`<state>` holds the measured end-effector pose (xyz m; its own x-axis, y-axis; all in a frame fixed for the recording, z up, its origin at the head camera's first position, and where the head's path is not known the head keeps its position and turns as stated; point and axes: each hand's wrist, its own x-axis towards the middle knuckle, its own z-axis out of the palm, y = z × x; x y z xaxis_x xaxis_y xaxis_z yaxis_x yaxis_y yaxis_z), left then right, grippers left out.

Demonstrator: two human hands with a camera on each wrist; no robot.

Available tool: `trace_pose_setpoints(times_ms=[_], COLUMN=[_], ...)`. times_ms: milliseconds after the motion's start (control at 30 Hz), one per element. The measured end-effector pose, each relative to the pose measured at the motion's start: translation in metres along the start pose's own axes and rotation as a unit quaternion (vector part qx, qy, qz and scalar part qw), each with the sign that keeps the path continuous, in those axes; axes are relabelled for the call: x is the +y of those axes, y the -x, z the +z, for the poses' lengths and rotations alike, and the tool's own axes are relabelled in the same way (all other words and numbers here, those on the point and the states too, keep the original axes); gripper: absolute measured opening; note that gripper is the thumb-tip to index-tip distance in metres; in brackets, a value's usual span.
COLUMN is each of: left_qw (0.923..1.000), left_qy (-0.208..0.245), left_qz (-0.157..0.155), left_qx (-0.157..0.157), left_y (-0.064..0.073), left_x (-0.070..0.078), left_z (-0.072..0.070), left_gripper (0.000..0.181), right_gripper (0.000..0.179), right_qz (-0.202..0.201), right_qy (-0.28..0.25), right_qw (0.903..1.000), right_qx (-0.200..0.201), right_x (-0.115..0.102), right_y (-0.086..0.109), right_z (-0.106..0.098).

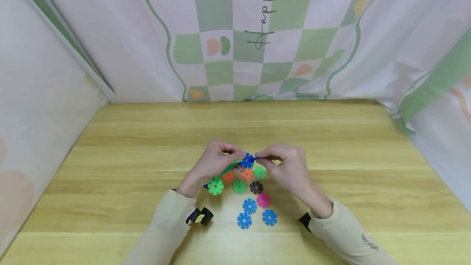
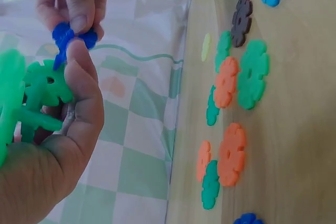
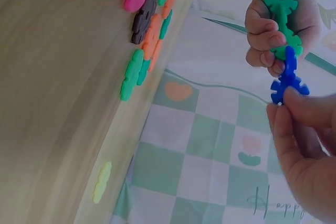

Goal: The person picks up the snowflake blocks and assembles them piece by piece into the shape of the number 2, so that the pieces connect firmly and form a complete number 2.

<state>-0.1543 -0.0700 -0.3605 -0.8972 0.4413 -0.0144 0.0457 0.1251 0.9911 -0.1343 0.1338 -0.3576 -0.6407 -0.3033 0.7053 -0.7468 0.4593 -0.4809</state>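
Note:
My left hand [image 1: 211,162] holds a chain of slotted snowflake discs. In the left wrist view the chain's green discs [image 2: 44,80] sit between thumb and fingers. A blue disc [image 1: 247,160] stands at the chain's end, touching a green one and seen edge-on in the right wrist view. My right hand [image 1: 290,169] pinches a second blue disc [image 3: 289,90] that meets the first at an angle. How deep the slots are pushed together is hidden by fingertips. A bright green disc [image 1: 215,186] shows beside the left wrist.
Loose discs lie on the wooden table [image 1: 128,167] below the hands: orange [image 1: 247,174], green [image 1: 239,187], black [image 1: 256,187], pink [image 1: 263,200] and several blue ones [image 1: 270,217]. A pale yellow disc [image 3: 102,182] lies farther off. A checked curtain [image 1: 246,64] hangs behind the table.

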Motion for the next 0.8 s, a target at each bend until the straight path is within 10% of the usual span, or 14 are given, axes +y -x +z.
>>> trace_pose_setpoints(times_ms=[800], left_qw=[0.9958], left_qy=[-0.041], left_qz=[0.010], left_qx=[-0.082], left_y=[0.0015], left_x=[0.0017], left_z=[-0.0042], left_gripper=[0.029], right_gripper=[0.019], right_qz=[0.080], right_qy=[-0.081], right_qw=[0.9910], right_qx=[-0.069], right_x=[-0.0002], right_y=[-0.0006], right_z=[-0.0056])
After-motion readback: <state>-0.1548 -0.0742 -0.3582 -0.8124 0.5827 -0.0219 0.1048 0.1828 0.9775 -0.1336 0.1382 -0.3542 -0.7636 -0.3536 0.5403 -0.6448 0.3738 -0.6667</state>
